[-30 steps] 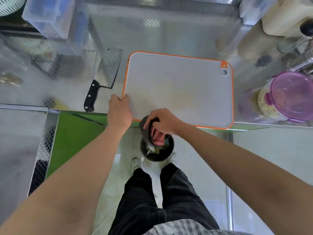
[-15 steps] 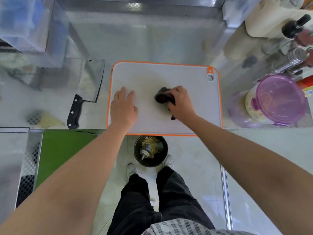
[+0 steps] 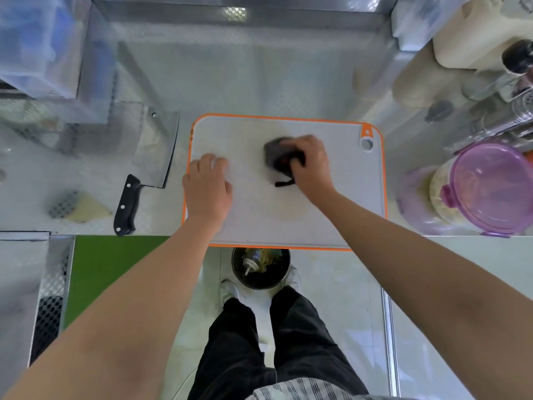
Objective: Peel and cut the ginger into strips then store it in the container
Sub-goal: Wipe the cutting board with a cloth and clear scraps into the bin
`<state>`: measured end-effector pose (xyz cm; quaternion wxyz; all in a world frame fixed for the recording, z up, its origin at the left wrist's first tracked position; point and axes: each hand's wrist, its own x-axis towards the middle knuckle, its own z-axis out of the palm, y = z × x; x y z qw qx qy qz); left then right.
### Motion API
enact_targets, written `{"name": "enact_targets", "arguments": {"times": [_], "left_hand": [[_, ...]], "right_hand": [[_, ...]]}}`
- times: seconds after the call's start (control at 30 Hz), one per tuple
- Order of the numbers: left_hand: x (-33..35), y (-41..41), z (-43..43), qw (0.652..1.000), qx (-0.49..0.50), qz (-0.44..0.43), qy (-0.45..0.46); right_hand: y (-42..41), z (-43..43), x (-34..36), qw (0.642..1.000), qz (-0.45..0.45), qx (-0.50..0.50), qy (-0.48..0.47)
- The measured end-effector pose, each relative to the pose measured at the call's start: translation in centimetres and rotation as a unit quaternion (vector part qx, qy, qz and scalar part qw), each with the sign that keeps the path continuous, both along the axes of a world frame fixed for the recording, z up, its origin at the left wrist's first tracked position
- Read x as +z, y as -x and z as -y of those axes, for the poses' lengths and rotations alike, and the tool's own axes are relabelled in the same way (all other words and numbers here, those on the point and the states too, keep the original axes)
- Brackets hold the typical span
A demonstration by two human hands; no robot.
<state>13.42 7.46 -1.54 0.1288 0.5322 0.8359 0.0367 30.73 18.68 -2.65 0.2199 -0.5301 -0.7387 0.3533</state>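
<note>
Orange-rimmed white plastic cutting board (image 3: pixel 331 209) lies on the steel worktop (image 3: pixel 230 82). We see the left hand (image 3: pixel 207 189) resting flat on it, fingers straight, while the right hand (image 3: pixel 310 166) grips a dark grey cloth (image 3: pixel 274 153) against it. Pale ginger shreds (image 3: pixel 441 194) fill the purple-lidded clear container (image 3: pixel 496 183) to the right of the board.

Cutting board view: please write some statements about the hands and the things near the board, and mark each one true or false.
1. The right hand holds a dark cloth on the board. True.
2. The cleaver lies on the board. False: the cleaver lies on the counter, left of the board.
3. The left hand holds the cleaver. False: it rests on the board.
4. The container has its purple lid on. True.
</note>
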Motion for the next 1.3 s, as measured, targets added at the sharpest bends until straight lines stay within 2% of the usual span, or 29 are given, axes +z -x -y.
{"name": "enact_targets", "arguments": {"times": [0.03, 0.07, 0.13, 0.2, 0.23, 0.27, 0.33, 0.4, 0.43, 0.5, 0.6, 0.63, 0.7, 0.77, 0.8, 0.9, 0.93, 1.0, 1.07, 1.13, 1.2, 1.3], "left_hand": [[0.1, 0.0, -0.1, 1.0, 0.001, -0.003, 0.005], [0.1, 0.0, -0.2, 1.0, 0.002, -0.007, 0.009], [0.3, 0.2, -0.4, 1.0, 0.002, -0.016, 0.01], [0.5, 0.5, -0.7, 1.0, 0.0, -0.016, 0.003], [0.5, 0.6, -0.8, 1.0, 0.001, -0.013, -0.001], [0.5, 0.6, -0.9, 1.0, 0.002, -0.011, -0.003], [0.4, 0.6, -0.9, 1.0, 0.0, -0.015, -0.001], [0.3, 0.5, -0.8, 1.0, 0.001, -0.017, -0.003], [0.3, 0.5, -0.8, 1.0, 0.003, -0.015, -0.006], [0.4, 0.7, -0.9, 1.0, 0.006, -0.01, -0.013], [0.4, 1.0, -0.9, 1.0, 0.0, -0.006, -0.022], [0.4, 1.1, -0.8, 1.0, -0.003, -0.003, -0.023], [0.4, 1.3, -0.8, 1.0, -0.011, 0.002, -0.023], [0.4, 1.6, -0.8, 1.0, -0.015, 0.008, -0.022], [0.4, 1.8, -0.8, 1.0, -0.013, 0.014, -0.024], [0.4, 2.0, -0.6, 0.998, 0.008, 0.034, -0.045], [0.4, 2.0, -0.4, 0.997, 0.015, 0.043, -0.054], [0.6, 2.3, -0.1, 0.996, 0.024, 0.052, -0.07], [0.6, 2.9, 0.5, 0.998, 0.026, 0.013, -0.057], [0.5, 3.5, 1.4, 0.999, 0.005, -0.031, -0.031], [0.4, 3.7, 2.0, 1.0, 0.0, -0.006, -0.025], [0.6, 3.5, 2.3, 0.999, 0.012, 0.02, -0.025]], "right_hand": [[0.0, -0.5, -0.2, 0.998, 0.041, -0.05, -0.014], [0.3, -0.3, -0.6, 0.995, 0.082, -0.059, -0.022], [1.2, 1.6, -1.2, 0.994, 0.101, 0.04, -0.014], [1.5, 3.4, -1.2, 0.984, 0.052, 0.169, -0.001], [1.4, 3.2, -0.8, 0.981, 0.029, 0.19, 0.004], [1.3, 2.1, -0.4, 0.987, 0.008, 0.161, 0.002], [0.9, -0.9, 0.0, 1.0, -0.006, 0.0, -0.021], [0.1, -3.6, -0.4, 0.987, 0.053, -0.149, -0.005], [0.1, -4.0, -0.9, 0.98, 0.094, -0.177, 0.015], [1.7, -3.1, -1.4, 0.986, 0.109, -0.124, 0.025], [4.2, -0.6, -1.6, 0.997, 0.046, 0.057, 0.031], [4.3, -0.7, -1.3, 0.997, 0.025, 0.064, 0.028], [3.7, -2.0, -1.0, 0.999, 0.008, -0.041, 0.023], [3.2, -2.3, -1.1, 0.991, 0.071, -0.116, 0.017], [3.7, -1.9, -1.1, 0.992, 0.092, -0.086, 0.013], [5.7, 0.3, -1.0, 0.992, 0.048, 0.119, 0.004], [6.0, 0.2, -1.0, 0.987, 0.054, 0.15, -0.003], [6.2, -1.0, -0.8, 0.989, 0.113, 0.09, -0.017], [6.1, -1.7, -0.8, 0.982, 0.178, 0.029, -0.047], [6.4, -0.5, -1.5, 0.98, 0.176, 0.081, -0.046], [6.8, 1.9, -1.9, 0.977, 0.121, 0.171, -0.027], [6.1, 5.6, -1.8, 0.964, 0.078, 0.252, 0.002]]}}
